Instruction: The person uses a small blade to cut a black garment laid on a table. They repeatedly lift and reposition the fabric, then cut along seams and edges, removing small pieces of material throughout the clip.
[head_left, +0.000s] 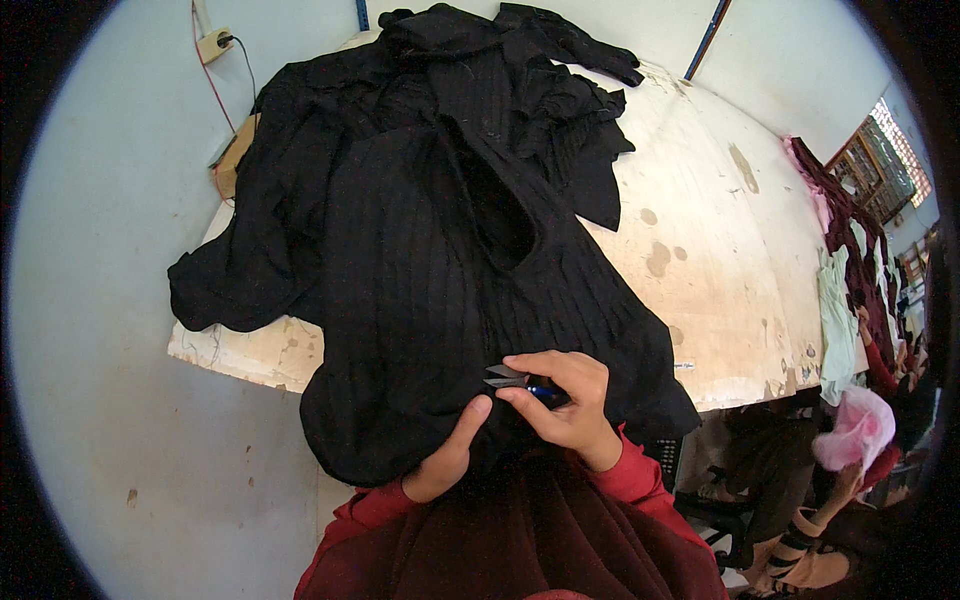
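A black pleated garment (395,270) lies spread over the table's near edge, its neck-like opening turned up at the middle. In my right hand (575,400) is a pair of thread snips (508,377) with dark pointed blades and a blue handle. The blades are apart and point left, just over the cloth. My left hand (447,458) grips the garment's near part, thumb on top beside the snips. Its other fingers are hidden by the cloth.
More black cloth (470,45) is heaped at the far side of the pale, stained table (730,270). A wall socket with a plug (214,44) is at the upper left. To the right are hanging clothes (835,310) and a person's hand near a pink cloth (858,428).
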